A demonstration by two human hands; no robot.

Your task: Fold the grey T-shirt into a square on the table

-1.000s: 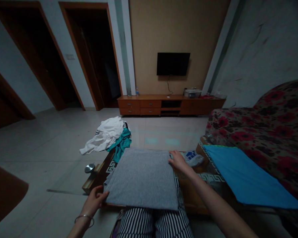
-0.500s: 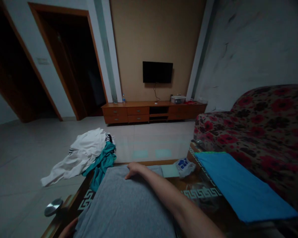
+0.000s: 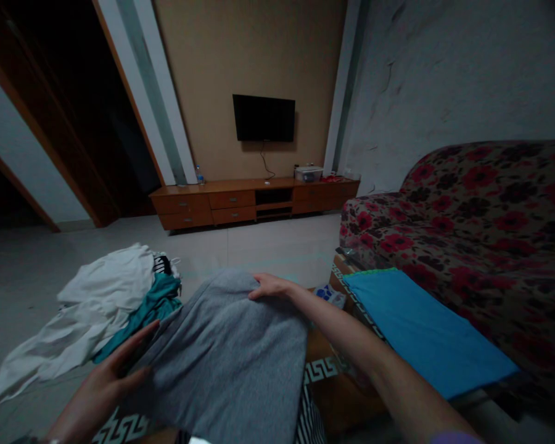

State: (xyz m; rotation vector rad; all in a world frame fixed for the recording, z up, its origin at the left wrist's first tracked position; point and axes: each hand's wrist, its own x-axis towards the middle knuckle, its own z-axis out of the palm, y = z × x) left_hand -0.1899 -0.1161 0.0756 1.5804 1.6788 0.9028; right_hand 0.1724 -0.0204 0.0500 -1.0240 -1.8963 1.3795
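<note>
A grey garment (image 3: 240,351) is raised at an angle over the low table. My right hand (image 3: 271,287) pinches its far edge, thumb in front and fingers partly hidden. At the garment's left edge is my left hand (image 3: 115,376), with the cloth between its thumb and long, straightened fingers. Black-and-white striped fabric (image 3: 309,419) shows under the garment's lower right side. To the left, beyond my left hand, lie a teal garment (image 3: 155,302) and a heap of white clothing (image 3: 106,283).
A flat blue cloth (image 3: 430,333) lies on the right side of the patterned table (image 3: 324,368), near a plastic bag (image 3: 330,296). A flowered sofa (image 3: 467,216) stands at the right. Farther back are a wooden cabinet (image 3: 234,200) and a wall television (image 3: 264,118).
The grey garment, flat on the table before, is now lifted and creased. My left hand has come up into view along its left edge. The view has turned slightly right.
</note>
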